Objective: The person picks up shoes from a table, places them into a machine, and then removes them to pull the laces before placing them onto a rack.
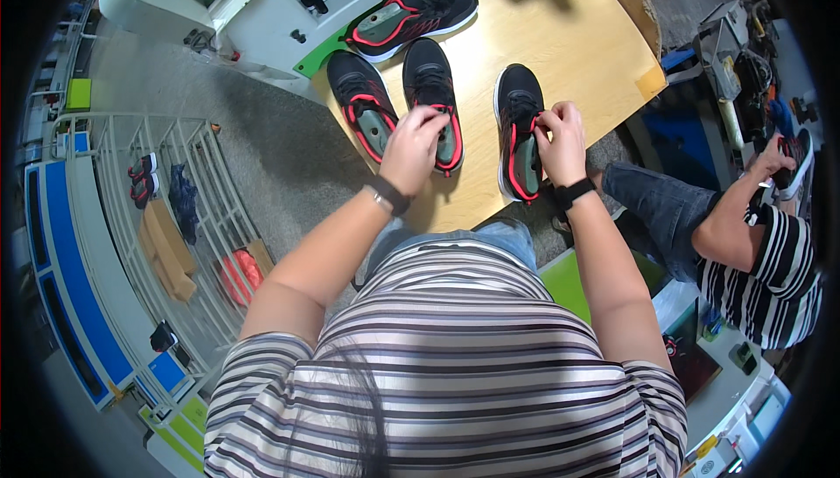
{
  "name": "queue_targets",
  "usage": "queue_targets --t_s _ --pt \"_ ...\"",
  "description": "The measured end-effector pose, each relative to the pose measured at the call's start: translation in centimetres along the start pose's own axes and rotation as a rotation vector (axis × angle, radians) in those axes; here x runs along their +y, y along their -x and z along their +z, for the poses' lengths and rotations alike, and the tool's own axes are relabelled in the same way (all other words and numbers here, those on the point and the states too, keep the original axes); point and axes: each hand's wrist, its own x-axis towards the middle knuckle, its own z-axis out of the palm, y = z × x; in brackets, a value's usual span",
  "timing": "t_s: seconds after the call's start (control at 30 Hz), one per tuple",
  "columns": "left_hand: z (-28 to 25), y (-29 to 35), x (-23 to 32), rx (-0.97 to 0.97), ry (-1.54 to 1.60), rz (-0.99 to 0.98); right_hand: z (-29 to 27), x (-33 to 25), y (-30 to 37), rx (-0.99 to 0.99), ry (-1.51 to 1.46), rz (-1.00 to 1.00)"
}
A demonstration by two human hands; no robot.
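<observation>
Black sneakers with red trim and white soles are on the wooden tabletop (560,41). My left hand (411,147) is over the middle sneaker (427,71), its fingers pinched together by the tongue and collar; what they grip is hidden. At the right sneaker (520,89), thumb and fingers of my right hand (563,139) pinch at the collar edge, on something too small to make out. Another sneaker (350,80) stands left of the middle one, partly behind my left hand. Behind them one more sneaker (433,13) is turned sideways. Grey-green shoe lasts (528,163) fill the openings.
A white and green machine (289,32) borders the table's far left side. To the left stands a white wire rack (188,181) holding cardboard and small shoes. At right, a co-worker in a striped shirt (761,277) holds a shoe (798,163) near some machinery (726,58).
</observation>
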Motion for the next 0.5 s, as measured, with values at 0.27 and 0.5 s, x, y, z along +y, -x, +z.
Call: queue_targets --t_s 0.27,0.5 --pt "-0.7 -4.3 -2.9 -0.1 -0.474 0.019 -1.8 -2.6 4.7 0.003 0.046 -0.014" --pt "-1.9 -3.0 -2.4 -0.183 -0.542 -0.055 0.6 -7.8 -2.8 -0.145 -0.442 -0.177"
